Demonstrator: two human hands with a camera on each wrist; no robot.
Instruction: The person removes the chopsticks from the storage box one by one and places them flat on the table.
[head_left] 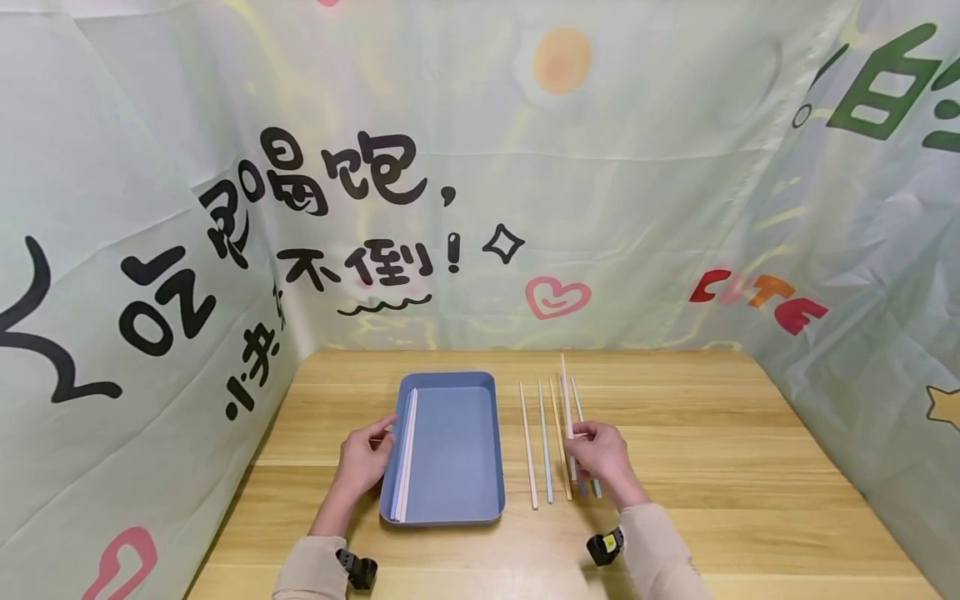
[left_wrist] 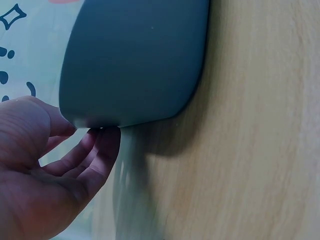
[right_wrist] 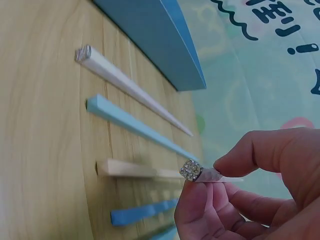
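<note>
My left hand (head_left: 365, 454) grips the left rim of a blue rectangular tray (head_left: 457, 458), with thumb and fingers at its edge in the left wrist view. Two pale chopsticks (head_left: 406, 454) lie side by side along the tray's left wall. Over on the right, my right hand (head_left: 600, 454) pinches a pale pink chopstick (head_left: 566, 400) near its glittery end, raised above the others. Beside it on the table lie a pink chopstick (right_wrist: 125, 85), a light blue one (right_wrist: 135, 125), a beige one (right_wrist: 132, 169), a blue one (right_wrist: 145, 212) and another light blue one (head_left: 577, 400).
The wooden table (head_left: 712, 467) extends to the right of the chopsticks. Printed fabric (head_left: 637, 208) walls it in at the back and on both sides. A small black camera (head_left: 604, 547) is strapped to the right wrist, another (head_left: 360, 572) to the left.
</note>
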